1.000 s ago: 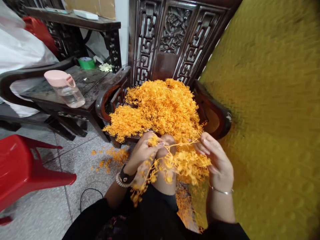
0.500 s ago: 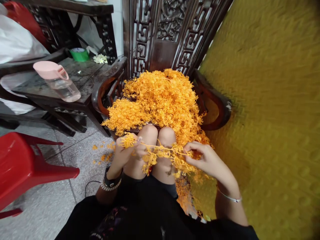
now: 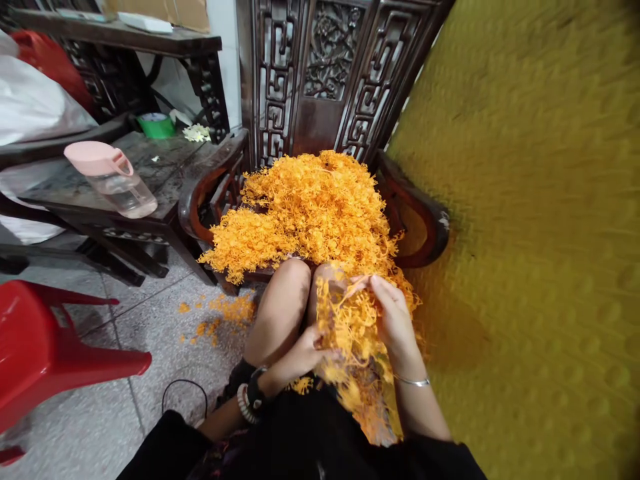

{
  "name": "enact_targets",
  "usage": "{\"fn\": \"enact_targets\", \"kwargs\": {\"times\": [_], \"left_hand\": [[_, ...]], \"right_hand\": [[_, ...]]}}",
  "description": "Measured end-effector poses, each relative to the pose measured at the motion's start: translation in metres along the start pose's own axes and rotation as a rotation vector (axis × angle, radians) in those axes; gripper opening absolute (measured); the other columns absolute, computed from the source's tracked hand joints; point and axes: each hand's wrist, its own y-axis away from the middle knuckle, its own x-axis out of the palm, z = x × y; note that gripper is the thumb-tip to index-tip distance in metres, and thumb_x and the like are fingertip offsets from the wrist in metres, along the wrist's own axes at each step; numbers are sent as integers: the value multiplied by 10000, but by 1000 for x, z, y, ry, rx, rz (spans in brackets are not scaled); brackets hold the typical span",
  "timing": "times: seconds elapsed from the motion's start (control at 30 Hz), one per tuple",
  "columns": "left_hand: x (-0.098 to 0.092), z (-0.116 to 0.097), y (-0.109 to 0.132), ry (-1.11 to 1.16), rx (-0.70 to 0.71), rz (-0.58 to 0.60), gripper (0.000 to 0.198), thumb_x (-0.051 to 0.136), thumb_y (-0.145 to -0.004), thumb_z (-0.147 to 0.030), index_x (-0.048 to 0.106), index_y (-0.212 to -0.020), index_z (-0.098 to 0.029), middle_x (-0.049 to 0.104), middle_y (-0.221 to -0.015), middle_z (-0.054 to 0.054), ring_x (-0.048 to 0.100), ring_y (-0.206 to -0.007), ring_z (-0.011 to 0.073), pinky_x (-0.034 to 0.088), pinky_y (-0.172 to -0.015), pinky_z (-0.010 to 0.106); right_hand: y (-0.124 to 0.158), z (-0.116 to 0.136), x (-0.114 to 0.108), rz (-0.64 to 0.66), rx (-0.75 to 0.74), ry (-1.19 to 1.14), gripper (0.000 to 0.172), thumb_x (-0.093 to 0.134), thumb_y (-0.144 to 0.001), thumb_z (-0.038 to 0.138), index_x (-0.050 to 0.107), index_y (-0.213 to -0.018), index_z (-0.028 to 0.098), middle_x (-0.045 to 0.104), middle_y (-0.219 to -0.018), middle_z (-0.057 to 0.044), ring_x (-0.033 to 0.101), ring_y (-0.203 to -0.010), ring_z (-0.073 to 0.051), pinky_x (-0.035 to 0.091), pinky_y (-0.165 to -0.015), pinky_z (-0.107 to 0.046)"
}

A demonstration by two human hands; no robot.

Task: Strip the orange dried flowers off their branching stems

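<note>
A big heap of orange plastic flower sprigs (image 3: 310, 207) fills the seat of a dark carved wooden chair (image 3: 320, 80) in front of my knees. My right hand (image 3: 393, 317) is closed on the upper end of a bunch of orange sprigs (image 3: 350, 327) that hangs over my right knee. Lower down, my left hand (image 3: 300, 357), with a watch and bead bracelet at the wrist, pinches the same bunch near my lap. More orange sprigs trail down beside my right leg.
A dark side table (image 3: 145, 167) at left carries a clear jug with a pink lid (image 3: 110, 177), green tape (image 3: 156, 125) and a pale flower. A red plastic stool (image 3: 45, 347) stands at lower left. Orange bits (image 3: 220, 317) litter the tiled floor. A yellow surface (image 3: 525, 233) fills the right.
The sprig was stretched sideways between both hands over my knees. Now my left hand has dropped toward my lap and the bunch hangs vertically from my right hand.
</note>
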Motion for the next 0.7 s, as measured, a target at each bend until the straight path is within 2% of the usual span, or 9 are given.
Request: {"fn": "enact_targets", "kwargs": {"times": [0.1,0.2,0.33,0.4,0.5,0.53,0.6,0.7], "left_hand": [[3,0,1,191,-106,110,543,455,-833,-577,571,-1144,-147,548,-737,49,481,-552,109,386,-459,233],[-9,-7,2,394,-216,192,533,604,-767,-519,564,-1128,-128,472,-690,-8,351,-495,37,222,-413,171],[-22,-14,4,510,-221,198,588,722,-703,-396,485,-1204,-202,463,-688,-54,287,-431,4,185,-394,173],[-25,-8,6,522,-217,196,548,717,-713,-387,481,-1177,-216,421,-603,-86,251,-386,6,167,-371,176],[-32,14,13,523,-297,130,452,670,-725,-494,522,-1021,-186,301,-466,-118,196,-348,20,126,-353,178],[-35,23,15,520,-327,112,467,649,-717,-548,525,-976,-179,272,-441,-123,179,-342,23,115,-354,179],[-42,36,20,518,-358,94,528,621,-685,-632,526,-932,-175,241,-422,-127,148,-344,25,101,-361,178],[-49,39,23,518,-345,51,548,591,-688,-663,547,-938,-177,242,-463,-112,157,-385,30,129,-389,176]], "right_hand": [[-7,-6,-11,-195,-65,-91,217,552,-824,387,661,-716,233,662,-836,-29,592,-811,-175,462,-831,-339],[-13,-7,-19,-313,-127,-162,198,523,-834,373,645,-768,232,635,-847,-15,590,-800,-155,459,-840,-334],[-21,-2,-33,-465,-239,-320,133,556,-824,313,648,-780,227,625,-856,-11,604,-859,-163,439,-913,-365],[-26,5,-53,-573,-351,-376,131,540,-837,327,639,-799,251,623,-901,-5,597,-934,-182,431,-944,-387],[-37,21,-96,-723,-571,-355,167,478,-859,348,607,-762,305,615,-937,3,542,-1089,-205,407,-985,-381],[-41,28,-109,-738,-596,-344,186,471,-856,329,584,-709,312,617,-915,-4,531,-1108,-216,403,-980,-385],[-49,38,-123,-722,-566,-263,210,439,-866,356,586,-724,306,625,-916,-32,553,-1056,-250,412,-937,-417],[-67,43,-115,-670,-517,0,245,383,-880,418,581,-877,273,639,-952,-73,579,-915,-261,413,-874,-452]]}}
